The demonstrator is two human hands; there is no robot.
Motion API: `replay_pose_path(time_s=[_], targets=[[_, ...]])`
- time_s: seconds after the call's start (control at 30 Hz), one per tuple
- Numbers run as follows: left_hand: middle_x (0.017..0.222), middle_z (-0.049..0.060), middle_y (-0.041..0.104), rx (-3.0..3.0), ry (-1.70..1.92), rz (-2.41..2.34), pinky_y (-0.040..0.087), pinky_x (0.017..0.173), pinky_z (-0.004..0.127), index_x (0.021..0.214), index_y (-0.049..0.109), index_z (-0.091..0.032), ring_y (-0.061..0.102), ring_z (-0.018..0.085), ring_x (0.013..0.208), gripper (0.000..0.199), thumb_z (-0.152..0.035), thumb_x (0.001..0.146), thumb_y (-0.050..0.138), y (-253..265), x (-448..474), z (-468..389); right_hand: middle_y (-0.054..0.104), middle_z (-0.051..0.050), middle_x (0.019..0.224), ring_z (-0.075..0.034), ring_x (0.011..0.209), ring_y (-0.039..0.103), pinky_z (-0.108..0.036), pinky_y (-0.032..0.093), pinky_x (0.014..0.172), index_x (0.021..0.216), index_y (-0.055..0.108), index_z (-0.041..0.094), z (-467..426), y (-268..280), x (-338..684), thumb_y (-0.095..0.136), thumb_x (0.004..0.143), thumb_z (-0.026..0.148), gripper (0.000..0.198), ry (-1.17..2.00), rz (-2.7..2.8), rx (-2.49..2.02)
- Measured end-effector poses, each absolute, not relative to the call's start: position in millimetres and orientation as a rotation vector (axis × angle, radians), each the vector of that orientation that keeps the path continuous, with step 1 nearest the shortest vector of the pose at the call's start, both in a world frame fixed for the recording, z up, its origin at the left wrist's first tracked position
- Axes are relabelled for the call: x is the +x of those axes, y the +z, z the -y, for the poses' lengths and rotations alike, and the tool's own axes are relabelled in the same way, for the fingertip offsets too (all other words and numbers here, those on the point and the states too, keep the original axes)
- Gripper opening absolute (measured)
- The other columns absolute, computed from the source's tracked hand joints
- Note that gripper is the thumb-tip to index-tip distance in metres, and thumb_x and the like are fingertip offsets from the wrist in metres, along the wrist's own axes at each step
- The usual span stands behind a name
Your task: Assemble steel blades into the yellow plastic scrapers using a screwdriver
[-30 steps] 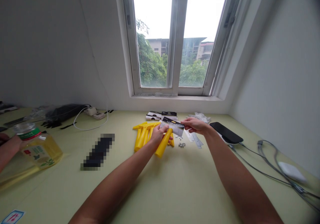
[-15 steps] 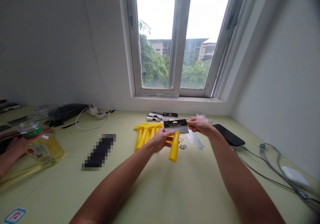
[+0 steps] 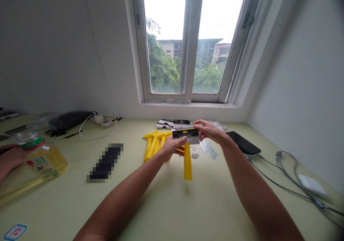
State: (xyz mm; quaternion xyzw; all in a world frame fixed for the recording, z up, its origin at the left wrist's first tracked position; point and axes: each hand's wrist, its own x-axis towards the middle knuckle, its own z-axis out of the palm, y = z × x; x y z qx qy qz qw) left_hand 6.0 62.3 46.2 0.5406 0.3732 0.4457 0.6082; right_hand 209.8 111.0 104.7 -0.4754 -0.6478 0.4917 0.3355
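Observation:
My left hand [image 3: 172, 146] grips a yellow T-shaped plastic tool [image 3: 187, 165], its handle pointing down toward me. Across the tool's head lies a black and white printed card [image 3: 185, 133], pressed under my left thumb. At the card's upper right corner, the fingertips of my right hand [image 3: 206, 130] pinch its edge. Most of the tool's head is hidden behind the card and the left fingers. Just left of my hands, several more yellow tools [image 3: 153, 146] lie side by side. Small metal screws [image 3: 195, 155] and pale flat strips [image 3: 211, 150] are on the table to the right.
More printed cards [image 3: 181, 124] lie beneath the window. On the right are a black phone [image 3: 243, 143], cables [image 3: 285, 176] and a white case [image 3: 313, 185]. A bottle of yellow liquid [image 3: 47, 158] stands at left beside another person's hand [image 3: 12, 160]. A pixelated dark object [image 3: 106, 162] lies left of centre.
The card has tipped flatter and shifted slightly left. The tool's handle has swung to point more straight down. My right hand has moved a little up and left along the card's edge.

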Motion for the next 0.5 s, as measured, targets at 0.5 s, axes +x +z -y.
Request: replay_pose_path(time_s=[0.5], targets=[[0.086, 0.013, 0.070, 1.328, 0.964, -0.970, 0.055, 0.053, 0.030, 0.095, 0.069, -0.012, 0.067, 0.021, 0.065, 0.051, -0.050, 0.063, 0.078, 48.4, 2.2, -66.4, 0.059, 0.001, 0.063, -0.008, 0.052, 0.047, -0.021, 0.036, 0.047, 0.076, 0.066, 0.014, -117.9, 100.1, 219.9, 0.073, 0.066, 0.048, 0.036, 1.223, 1.985, -1.200]])
